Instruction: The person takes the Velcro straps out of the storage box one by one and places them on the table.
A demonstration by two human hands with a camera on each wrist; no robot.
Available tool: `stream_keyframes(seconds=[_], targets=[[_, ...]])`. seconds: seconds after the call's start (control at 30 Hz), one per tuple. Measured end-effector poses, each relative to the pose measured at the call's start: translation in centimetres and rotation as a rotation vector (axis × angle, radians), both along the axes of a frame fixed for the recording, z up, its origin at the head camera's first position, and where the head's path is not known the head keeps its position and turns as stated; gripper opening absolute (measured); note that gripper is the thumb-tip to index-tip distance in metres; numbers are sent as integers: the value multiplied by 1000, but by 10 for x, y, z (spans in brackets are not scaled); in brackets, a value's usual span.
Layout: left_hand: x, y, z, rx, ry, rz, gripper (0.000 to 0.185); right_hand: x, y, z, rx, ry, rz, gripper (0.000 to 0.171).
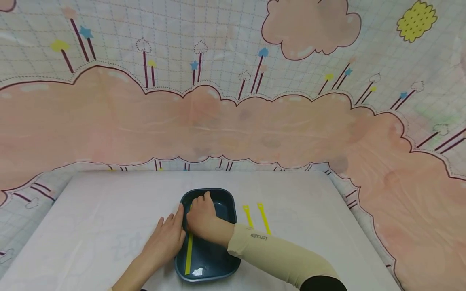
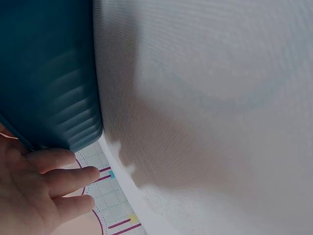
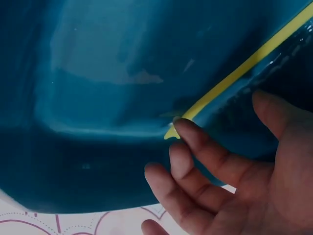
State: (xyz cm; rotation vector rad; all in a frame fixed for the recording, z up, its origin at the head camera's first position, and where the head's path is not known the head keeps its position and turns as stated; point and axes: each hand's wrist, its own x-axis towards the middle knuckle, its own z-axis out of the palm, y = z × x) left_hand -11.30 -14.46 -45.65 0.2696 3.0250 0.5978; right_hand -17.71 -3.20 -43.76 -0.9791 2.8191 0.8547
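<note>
Pastel cloud-print cloth is hanging behind a white tabletop (image 1: 109, 210). At seven o'clock the left hand (image 1: 165, 238) is pressing spread, straight fingers against the dark teal tray (image 1: 218, 258). Inside, the right hand (image 1: 201, 216), loosely spread, is fingertipping a yellow strip (image 1: 188, 254). Two more yellow strips (image 1: 256, 218) are lying at three o'clock. That glossy tray floor could let the strip skid.

A tray (image 1: 218, 258) sits on the worktop (image 1: 109, 202), near its front edge. One strip (image 1: 188, 254) lies in the tray along its left side. Two more strips (image 1: 248, 215) lie on the worktop just right of the tray, side by side. Behind the worktop hangs a cloth (image 1: 218, 121).
</note>
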Motion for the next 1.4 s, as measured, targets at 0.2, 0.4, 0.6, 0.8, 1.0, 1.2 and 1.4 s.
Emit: stream_keyframes(seconds=[0.2, 0.4, 0.6, 0.8, 1.0, 1.2, 1.4], targets=[[1, 1, 2, -5, -13, 1, 64, 6, -4, -3, 63, -20, 8, 37], [0, 0, 1, -5, -5, -5, 64, 7, -6, -7, 82, -49, 6, 33], [1, 0, 1, -11, 25, -14, 64, 8, -3, -6, 94, -114, -14, 34], [0, -1, 0, -14, 35, -13, 64, 10, -2, -5, 108, -184, -100, 37], [0, 0, -1, -13, 39, -12, 64, 12, -2, -4, 114, -189, -139, 29], [0, -1, -2, -13, 55, -14, 64, 13, -2, -4, 132, -166, -123, 28], [1, 0, -1, -11, 52, -13, 63, 15, -1, -5, 143, -158, -116, 27]])
